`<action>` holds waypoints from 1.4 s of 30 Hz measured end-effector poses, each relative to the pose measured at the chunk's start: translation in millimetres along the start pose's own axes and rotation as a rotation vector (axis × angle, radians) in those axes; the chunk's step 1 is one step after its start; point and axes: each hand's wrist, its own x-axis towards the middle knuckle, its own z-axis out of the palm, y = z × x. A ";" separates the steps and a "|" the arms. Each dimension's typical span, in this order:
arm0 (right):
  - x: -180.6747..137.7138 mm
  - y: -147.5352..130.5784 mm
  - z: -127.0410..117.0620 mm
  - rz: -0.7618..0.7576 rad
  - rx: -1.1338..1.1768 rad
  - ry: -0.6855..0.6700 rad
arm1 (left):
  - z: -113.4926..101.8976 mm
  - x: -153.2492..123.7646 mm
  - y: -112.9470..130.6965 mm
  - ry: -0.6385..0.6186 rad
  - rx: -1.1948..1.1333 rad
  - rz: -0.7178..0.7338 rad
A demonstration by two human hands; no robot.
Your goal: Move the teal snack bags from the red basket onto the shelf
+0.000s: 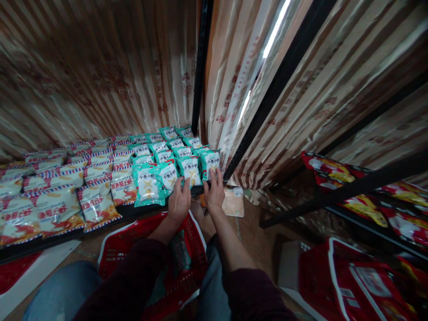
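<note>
On a black shelf stand rows of teal-and-white snack bags (pixel 147 183) with dark printed lettering. My right hand (pixel 214 192) rests its outstretched fingers on the front of the rightmost teal snack bag (pixel 211 159). Beside it, my left hand (pixel 179 200) has its fingers apart at the lower edges of two front teal bags (pixel 189 168). Neither hand is wrapped around a bag. Below my forearms is a red plastic basket (pixel 117 238), with a few teal bags (pixel 181 252) lying inside; my left arm covers part of it.
White-and-orange snack bags (pixel 96 205) fill the shelf's left side. A black metal post (pixel 267 102) rises at the shelf's right end. Red-and-yellow packets (pixel 354 196) lie on another rack to the right, above a red crate (pixel 337 276). Wrinkled printed sheeting (pixel 133 67) hangs behind.
</note>
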 end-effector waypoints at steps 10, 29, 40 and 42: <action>1.5 5.4 -2.5 0.011 -0.012 0.009 | 1.9 0.5 3.1 0.002 0.037 0.023; -7.8 -0.2 -12.7 -0.059 0.021 0.080 | 5.8 -9.5 -1.6 -0.040 -0.081 0.110; -23.9 -14.8 -11.8 -0.217 0.096 -0.020 | 2.6 -14.2 5.9 -0.062 -0.159 0.094; -23.3 -14.8 -9.9 -0.242 0.101 -0.047 | 3.0 -17.0 6.5 -0.060 -0.162 0.102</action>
